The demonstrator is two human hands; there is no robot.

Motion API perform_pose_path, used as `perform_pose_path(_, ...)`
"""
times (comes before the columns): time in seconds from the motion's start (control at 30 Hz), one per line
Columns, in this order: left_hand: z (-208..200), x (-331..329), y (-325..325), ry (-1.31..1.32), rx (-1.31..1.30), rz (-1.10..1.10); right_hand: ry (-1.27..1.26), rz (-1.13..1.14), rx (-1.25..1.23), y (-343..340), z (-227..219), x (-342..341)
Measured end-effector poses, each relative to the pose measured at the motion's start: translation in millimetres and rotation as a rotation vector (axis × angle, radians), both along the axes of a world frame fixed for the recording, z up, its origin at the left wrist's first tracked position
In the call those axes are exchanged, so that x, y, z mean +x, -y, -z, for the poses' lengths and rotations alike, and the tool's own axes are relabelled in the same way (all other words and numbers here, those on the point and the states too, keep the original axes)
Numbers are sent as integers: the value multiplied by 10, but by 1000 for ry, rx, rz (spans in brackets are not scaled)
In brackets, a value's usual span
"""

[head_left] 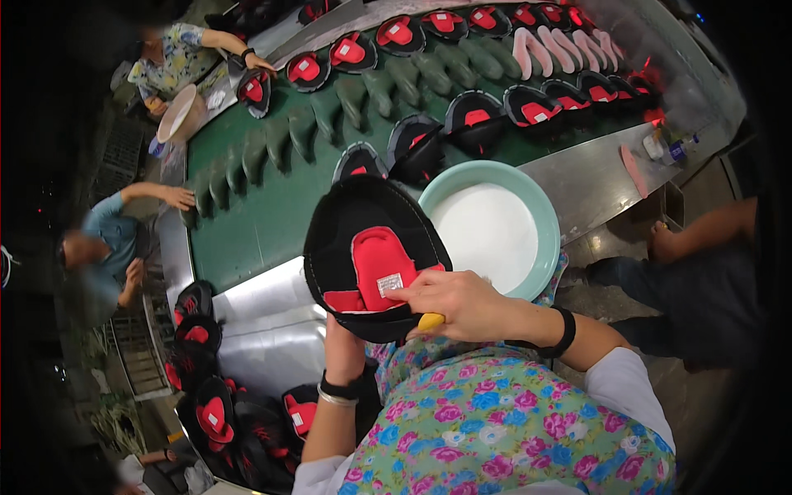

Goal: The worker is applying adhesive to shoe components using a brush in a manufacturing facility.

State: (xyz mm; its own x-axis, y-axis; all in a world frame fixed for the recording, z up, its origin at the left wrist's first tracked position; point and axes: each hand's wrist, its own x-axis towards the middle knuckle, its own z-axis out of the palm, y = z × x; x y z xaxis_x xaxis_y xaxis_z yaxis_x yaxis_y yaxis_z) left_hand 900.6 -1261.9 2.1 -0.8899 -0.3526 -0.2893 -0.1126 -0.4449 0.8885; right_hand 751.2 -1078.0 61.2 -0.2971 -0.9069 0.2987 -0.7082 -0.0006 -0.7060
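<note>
A black shoe upper [375,247] with a red tongue is held up in front of me, its opening facing me. My left hand [343,351] supports it from below, with its fingers hidden behind the upper. My right hand [462,305] is closed at the lower right edge, the index finger touching a white label [389,285] on the red tongue. A small yellow piece [431,321] shows at this hand; whether it is a finger cover or a tool's end I cannot tell. Just beyond stands a pale green basin [549,239] with white contents.
On the green conveyor belt [247,223] lie rows of dark green shoe lasts [301,132], several more uppers [474,120] and pink insoles [561,49]. Uppers are piled [247,429] at lower left. Co-workers stand left; another person [701,289] is at right.
</note>
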Motion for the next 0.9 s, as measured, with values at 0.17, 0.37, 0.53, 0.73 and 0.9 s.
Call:
perform_pose_path(0.17,-53,158,-129,179,-742,151,430,-255,158,101,-108,22)
perform_pose_path(0.37,20,267,34,74,-510,128,416,85,25,-144,-304,-98)
perform_pose_path(0.53,63,579,-6,39,-278,571,214,858,26,-741,98,-426)
perform_pose_path(0.73,128,868,154,482,449,618,359,984,293,-1038,912,-358)
perform_pose_path(0.9,215,781,346,221,-327,568,298,969,243,-924,1150,-349)
